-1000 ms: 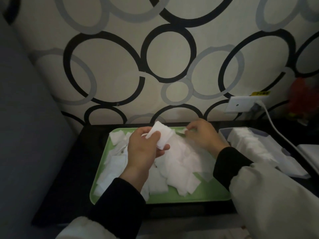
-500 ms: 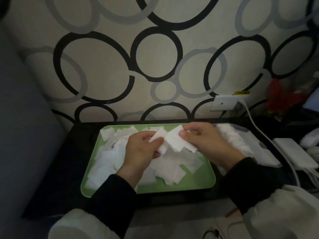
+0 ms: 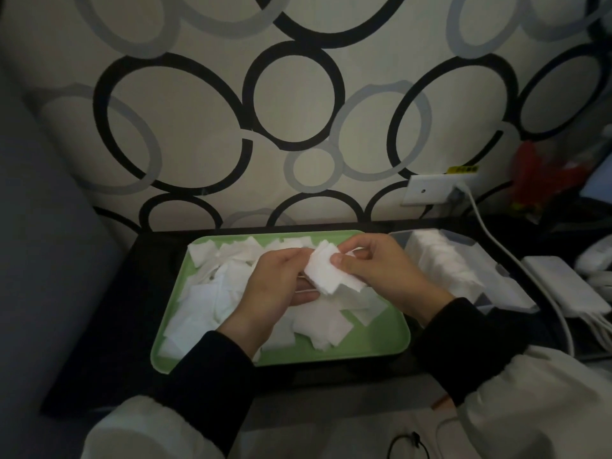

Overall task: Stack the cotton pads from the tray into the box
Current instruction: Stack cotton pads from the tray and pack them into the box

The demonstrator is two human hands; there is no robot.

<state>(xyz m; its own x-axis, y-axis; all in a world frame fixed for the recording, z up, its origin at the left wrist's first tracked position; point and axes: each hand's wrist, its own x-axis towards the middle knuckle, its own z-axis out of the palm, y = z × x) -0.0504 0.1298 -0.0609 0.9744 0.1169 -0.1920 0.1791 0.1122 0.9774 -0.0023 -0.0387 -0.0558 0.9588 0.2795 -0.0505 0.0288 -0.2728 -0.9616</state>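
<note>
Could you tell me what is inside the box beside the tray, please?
Stacked white cotton pads fill the box; they cover its floor, and the right hand hides part of its left side.

The left hand point(image 3: 275, 286) and right hand point(image 3: 381, 270) are bare; each wrist wears a black cuff point(image 3: 212, 369) under a puffy off-white jacket sleeve point(image 3: 530, 409).

Dim indoor scene with muted colours. Soft, even light falls on the patterned wall point(image 3: 198, 127), the brightest area. The black worktop point(image 3: 109, 326) is almost without detail, and the left edge sinks into flat grey shadow. White cotton pads point(image 3: 205, 303) on the green tray point(image 3: 364, 352) show as pale, soft patches. Shadows are faint. The wide lens bends lines near the edges. A red object point(image 3: 536, 173) at right is blurred.
</note>
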